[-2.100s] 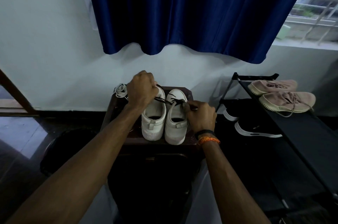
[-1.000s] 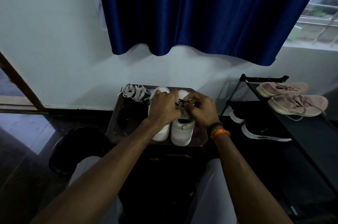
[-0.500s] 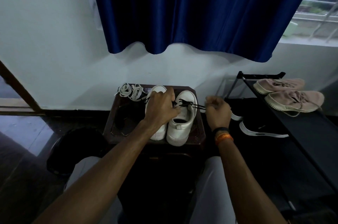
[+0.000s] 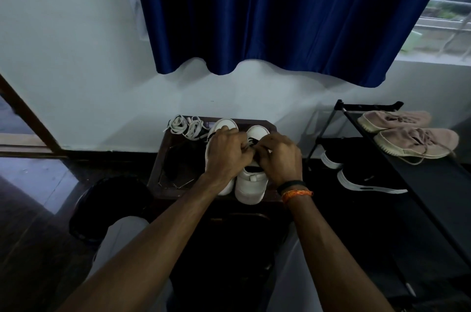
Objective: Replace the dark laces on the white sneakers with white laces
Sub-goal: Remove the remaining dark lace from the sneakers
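I see both hands, left (image 4: 227,152) and right (image 4: 279,157), pinching the thin dark lace (image 4: 251,142). It crosses the smooth white sneaker (image 4: 251,184) beneath them on the table (image 4: 163,156).

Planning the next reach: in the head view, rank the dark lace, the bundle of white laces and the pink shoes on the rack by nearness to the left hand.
1. Dark lace, at its fingertips.
2. White laces, far-left on the table.
3. Pink shoes, on the rack at right.
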Demonstrator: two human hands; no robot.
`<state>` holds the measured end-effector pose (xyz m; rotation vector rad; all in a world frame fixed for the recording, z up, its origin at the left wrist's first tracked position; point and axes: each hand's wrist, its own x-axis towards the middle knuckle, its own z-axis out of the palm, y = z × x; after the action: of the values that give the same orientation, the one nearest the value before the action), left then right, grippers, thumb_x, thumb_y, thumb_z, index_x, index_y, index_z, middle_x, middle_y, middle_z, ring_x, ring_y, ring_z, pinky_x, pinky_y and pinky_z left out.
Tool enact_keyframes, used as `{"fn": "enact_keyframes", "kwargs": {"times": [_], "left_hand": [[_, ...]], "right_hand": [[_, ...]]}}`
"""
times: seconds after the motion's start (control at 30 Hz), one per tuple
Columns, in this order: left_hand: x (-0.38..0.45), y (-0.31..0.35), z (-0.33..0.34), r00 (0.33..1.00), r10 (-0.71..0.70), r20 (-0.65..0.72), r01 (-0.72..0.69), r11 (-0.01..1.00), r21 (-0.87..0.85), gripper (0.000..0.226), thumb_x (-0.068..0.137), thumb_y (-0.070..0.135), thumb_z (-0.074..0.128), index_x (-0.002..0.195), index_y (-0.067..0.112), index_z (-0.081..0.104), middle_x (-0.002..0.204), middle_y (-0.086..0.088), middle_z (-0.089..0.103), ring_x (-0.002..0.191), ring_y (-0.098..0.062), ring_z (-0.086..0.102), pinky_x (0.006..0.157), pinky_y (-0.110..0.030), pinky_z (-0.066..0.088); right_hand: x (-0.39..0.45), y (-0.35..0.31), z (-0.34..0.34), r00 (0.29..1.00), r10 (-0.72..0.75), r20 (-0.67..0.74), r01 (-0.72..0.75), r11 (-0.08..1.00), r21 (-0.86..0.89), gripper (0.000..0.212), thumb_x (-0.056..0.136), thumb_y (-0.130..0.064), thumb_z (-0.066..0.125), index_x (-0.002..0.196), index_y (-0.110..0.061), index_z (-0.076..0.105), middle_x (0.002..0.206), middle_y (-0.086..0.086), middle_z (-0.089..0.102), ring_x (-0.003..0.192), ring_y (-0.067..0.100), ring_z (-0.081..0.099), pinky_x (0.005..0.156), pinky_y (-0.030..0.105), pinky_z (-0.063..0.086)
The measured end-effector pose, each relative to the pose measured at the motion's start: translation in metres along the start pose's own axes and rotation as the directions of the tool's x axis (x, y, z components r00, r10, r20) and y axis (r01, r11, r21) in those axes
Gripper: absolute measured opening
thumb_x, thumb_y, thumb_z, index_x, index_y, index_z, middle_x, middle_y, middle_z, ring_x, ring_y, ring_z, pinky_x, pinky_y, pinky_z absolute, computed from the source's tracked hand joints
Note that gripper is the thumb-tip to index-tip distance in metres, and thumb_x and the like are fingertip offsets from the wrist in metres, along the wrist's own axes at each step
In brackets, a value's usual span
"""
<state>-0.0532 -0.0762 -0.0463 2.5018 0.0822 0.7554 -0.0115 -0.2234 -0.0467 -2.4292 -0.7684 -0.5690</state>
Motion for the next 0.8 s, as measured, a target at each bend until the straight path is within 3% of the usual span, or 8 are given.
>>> {"fn": "enact_keyframes", "kwargs": {"times": [0.13, 0.23, 0.3, 0.37, 0.5, 0.6, 0.7, 0.8], "left_hand": [[-0.003, 0.004, -0.001, 0.999, 0.004, -0.038, -0.005, 1.0, -0.026, 0.036, 0.063, 0.016, 0.069, 0.057, 0.025, 0.035, 0.053, 0.009, 0.04, 0.055, -0.022, 0.045, 0.07, -0.041, 0.048], [-0.006, 0.006, -0.001, 0.999, -0.028, -0.042, 0.028, 1.0, 0.0, 0.035, 0.063, 0.015, 0.069, 0.057, 0.025, 0.036, 0.052, 0.007, 0.044, 0.057, -0.018, 0.042, 0.071, -0.035, 0.044], [-0.008, 0.006, 0.0, 0.997, -0.064, -0.048, 0.065, 0.998, 0.009, 0.034, 0.064, 0.016, 0.072, 0.055, 0.023, 0.04, 0.052, 0.006, 0.049, 0.057, -0.015, 0.042, 0.072, -0.033, 0.038], [-0.009, 0.006, 0.0, 0.994, -0.102, -0.046, 0.102, 0.995, 0.001, 0.03, 0.065, 0.02, 0.074, 0.053, 0.02, 0.047, 0.053, 0.006, 0.053, 0.058, -0.017, 0.047, 0.074, -0.034, 0.038], [-0.01, 0.004, -0.001, 0.989, -0.132, -0.067, 0.131, 0.991, -0.022, 0.026, 0.069, 0.024, 0.074, 0.052, 0.019, 0.055, 0.053, 0.007, 0.057, 0.061, -0.019, 0.053, 0.085, -0.038, 0.041], [-0.011, 0.005, -0.001, 0.987, -0.15, -0.059, 0.149, 0.989, -0.024, 0.022, 0.07, 0.026, 0.069, 0.053, 0.018, 0.058, 0.055, 0.009, 0.059, 0.065, -0.018, 0.054, 0.089, -0.042, 0.044], [-0.012, 0.006, -0.002, 0.984, -0.167, -0.065, 0.164, 0.986, -0.037, 0.022, 0.071, 0.029, 0.068, 0.053, 0.019, 0.059, 0.055, 0.01, 0.06, 0.064, -0.015, 0.056, 0.089, -0.044, 0.044], [-0.014, 0.009, 0.0, 0.974, -0.213, -0.078, 0.209, 0.976, -0.058, 0.019, 0.067, 0.025, 0.071, 0.053, 0.019, 0.059, 0.054, 0.012, 0.056, 0.063, -0.015, 0.057, 0.087, -0.044, 0.044]], "right_hand": [[0.002, -0.002, -0.009, 0.929, 0.324, -0.18, -0.268, 0.922, 0.28, 0.007, 0.078, -0.012, 0.072, 0.071, -0.011, 0.069, 0.085, 0.0, 0.066, 0.07, 0.008, 0.054, 0.063, 0.026, 0.04], [0.005, 0.004, -0.015, 0.818, 0.553, -0.159, -0.476, 0.806, 0.352, 0.008, 0.076, -0.019, 0.068, 0.071, -0.014, 0.07, 0.088, 0.002, 0.067, 0.08, 0.022, 0.064, 0.068, 0.026, 0.042], [0.005, 0.005, -0.016, 0.863, 0.496, -0.099, -0.462, 0.853, 0.243, 0.011, 0.077, -0.024, 0.067, 0.084, -0.017, 0.073, 0.105, 0.002, 0.065, 0.087, 0.023, 0.066, 0.073, 0.029, 0.048], [0.004, -0.001, -0.018, 0.942, 0.329, -0.062, -0.31, 0.928, 0.205, 0.033, 0.075, -0.025, 0.064, 0.105, -0.018, 0.074, 0.12, 0.002, 0.063, 0.1, 0.022, 0.063, 0.084, 0.033, 0.05], [0.004, -0.007, -0.01, 0.997, -0.02, 0.079, 0.022, 1.0, -0.018, 0.03, 0.067, -0.024, 0.064, 0.093, -0.023, 0.08, 0.098, -0.001, 0.074, 0.099, 0.034, 0.058, 0.081, 0.042, 0.05], [0.001, -0.006, -0.004, 0.996, -0.036, 0.077, 0.042, 0.996, -0.082, 0.022, 0.069, -0.012, 0.073, 0.088, -0.02, 0.08, 0.077, 0.005, 0.072, 0.084, 0.037, 0.06, 0.069, 0.044, 0.053], [-0.001, -0.005, -0.005, 0.996, -0.079, -0.043, 0.076, 0.995, -0.062, 0.018, 0.076, -0.017, 0.064, 0.083, -0.022, 0.08, 0.072, 0.002, 0.071, 0.077, 0.032, 0.059, 0.063, 0.036, 0.05], [0.001, -0.003, -0.012, 0.978, 0.138, -0.157, -0.124, 0.988, 0.095, 0.013, 0.078, -0.017, 0.064, 0.078, -0.02, 0.076, 0.08, 0.003, 0.07, 0.079, 0.029, 0.06, 0.065, 0.034, 0.047]]}}
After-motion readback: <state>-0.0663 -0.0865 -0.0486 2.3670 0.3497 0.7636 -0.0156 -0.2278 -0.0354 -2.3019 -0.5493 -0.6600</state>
